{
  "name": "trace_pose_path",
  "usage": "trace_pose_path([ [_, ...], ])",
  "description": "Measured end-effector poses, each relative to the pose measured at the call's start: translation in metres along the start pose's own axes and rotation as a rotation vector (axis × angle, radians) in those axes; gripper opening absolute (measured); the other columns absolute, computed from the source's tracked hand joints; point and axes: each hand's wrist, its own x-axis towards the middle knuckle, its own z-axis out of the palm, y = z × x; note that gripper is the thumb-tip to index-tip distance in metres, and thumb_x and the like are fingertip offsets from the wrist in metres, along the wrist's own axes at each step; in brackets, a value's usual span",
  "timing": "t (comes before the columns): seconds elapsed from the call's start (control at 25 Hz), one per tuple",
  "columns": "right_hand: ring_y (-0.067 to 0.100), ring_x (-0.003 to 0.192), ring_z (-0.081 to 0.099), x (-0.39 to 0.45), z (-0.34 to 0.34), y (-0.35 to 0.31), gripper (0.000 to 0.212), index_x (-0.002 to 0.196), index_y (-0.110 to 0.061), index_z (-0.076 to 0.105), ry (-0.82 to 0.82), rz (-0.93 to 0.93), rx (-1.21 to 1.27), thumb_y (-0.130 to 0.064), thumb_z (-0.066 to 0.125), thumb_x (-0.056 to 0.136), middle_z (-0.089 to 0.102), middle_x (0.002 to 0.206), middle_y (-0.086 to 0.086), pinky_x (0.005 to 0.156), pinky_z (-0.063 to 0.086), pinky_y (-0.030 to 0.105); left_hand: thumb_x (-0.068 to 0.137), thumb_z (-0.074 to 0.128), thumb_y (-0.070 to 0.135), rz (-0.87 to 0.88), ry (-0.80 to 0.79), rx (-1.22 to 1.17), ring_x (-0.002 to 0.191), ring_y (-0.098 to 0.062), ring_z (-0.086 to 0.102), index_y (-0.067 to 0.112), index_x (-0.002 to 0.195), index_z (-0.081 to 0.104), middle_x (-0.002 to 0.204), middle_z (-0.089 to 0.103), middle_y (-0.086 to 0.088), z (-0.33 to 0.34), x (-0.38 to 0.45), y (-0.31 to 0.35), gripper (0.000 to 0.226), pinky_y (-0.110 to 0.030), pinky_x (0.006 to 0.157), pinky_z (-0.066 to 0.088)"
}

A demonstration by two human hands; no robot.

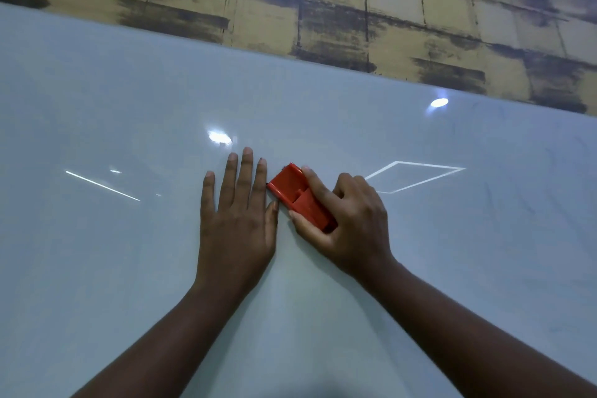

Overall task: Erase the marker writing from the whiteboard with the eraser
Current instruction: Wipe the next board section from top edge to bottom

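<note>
**Eraser held flat against the whiteboard**

We are curling our right hand (349,220) fingers and thumb around the red eraser (298,195), gripping it against the whiteboard (129,107). Just beside its left end, we are pressing our left hand (237,213) flat, fingers straight and slightly spread. Faint smudges are showing far right.

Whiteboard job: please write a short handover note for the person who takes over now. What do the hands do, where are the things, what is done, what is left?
Left hand: flat on the whiteboard, fingers straight, holds nothing.
Right hand: grips the red eraser, which lies on the board beside the left hand.
Done: the area around the hands shows no writing.
Left: faint marker traces on the right part of the board; wipe there. The bright lines are reflections, not ink.
</note>
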Motion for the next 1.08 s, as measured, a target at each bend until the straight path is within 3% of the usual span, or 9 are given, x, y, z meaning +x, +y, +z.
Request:
trace_pose_path([
  [0.16, 0.019, 0.072, 0.042, 0.006, -0.009, 0.025, 0.066, 0.146, -0.02, 0.059, -0.023, -0.087, -0.099, -0.062, 0.058, 0.096, 0.049, 0.082, 0.004, 0.063, 0.037, 0.036, 0.111, 0.027, 0.038, 0.014, -0.001, 0.007, 0.165, -0.031, 0.007, 0.009, 0.169, 0.017, 0.177, 0.007, -0.015, -0.002, -0.007, 0.002, 0.065, -0.06, 0.13, 0.014],
  [0.4, 0.018, 0.074, 0.041, -0.028, -0.033, 0.083, 0.065, 0.154, -0.026, 0.049, 0.01, 0.336, -0.2, -0.06, 0.052, 0.099, 0.041, 0.084, 0.002, 0.06, 0.039, 0.031, 0.103, 0.041, 0.036, -0.057, 0.035, -0.052, 0.156, -0.034, 0.033, 0.008, 0.161, 0.04, 0.172, 0.029, -0.015, -0.008, -0.004, 0.012, 0.064, -0.061, 0.125, 0.02],
  [0.6, 0.017, 0.079, 0.042, -0.039, -0.045, 0.118, 0.065, 0.153, -0.031, 0.049, 0.028, 0.438, -0.237, -0.064, 0.047, 0.097, 0.042, 0.087, 0.0, 0.06, 0.042, 0.032, 0.104, 0.044, 0.047, 0.06, 0.036, -0.055, 0.151, -0.035, 0.041, 0.012, 0.156, 0.05, 0.167, 0.039, -0.014, -0.014, 0.012, 0.032, 0.063, -0.063, 0.118, 0.025],
  [0.76, 0.016, 0.077, 0.04, -0.044, -0.053, 0.157, 0.064, 0.151, -0.03, 0.052, 0.06, 0.401, -0.217, -0.063, 0.047, 0.097, 0.042, 0.086, -0.001, 0.061, 0.04, 0.031, 0.105, 0.034, 0.056, 0.138, 0.046, -0.025, 0.156, -0.034, 0.036, 0.014, 0.157, 0.05, 0.168, 0.038, -0.014, -0.008, 0.034, 0.074, 0.068, -0.065, 0.12, 0.024],
  [1.08, 0.022, 0.069, 0.046, -0.041, -0.071, 0.265, 0.063, 0.147, -0.024, 0.058, 0.086, 0.183, -0.214, -0.06, 0.049, 0.096, 0.046, 0.083, 0.005, 0.055, 0.043, 0.032, 0.108, 0.018, 0.063, 0.12, 0.011, -0.017, 0.159, -0.03, 0.031, 0.015, 0.161, 0.045, 0.172, 0.033, -0.009, 0.038, 0.077, 0.205, 0.076, -0.062, 0.122, 0.023],
])
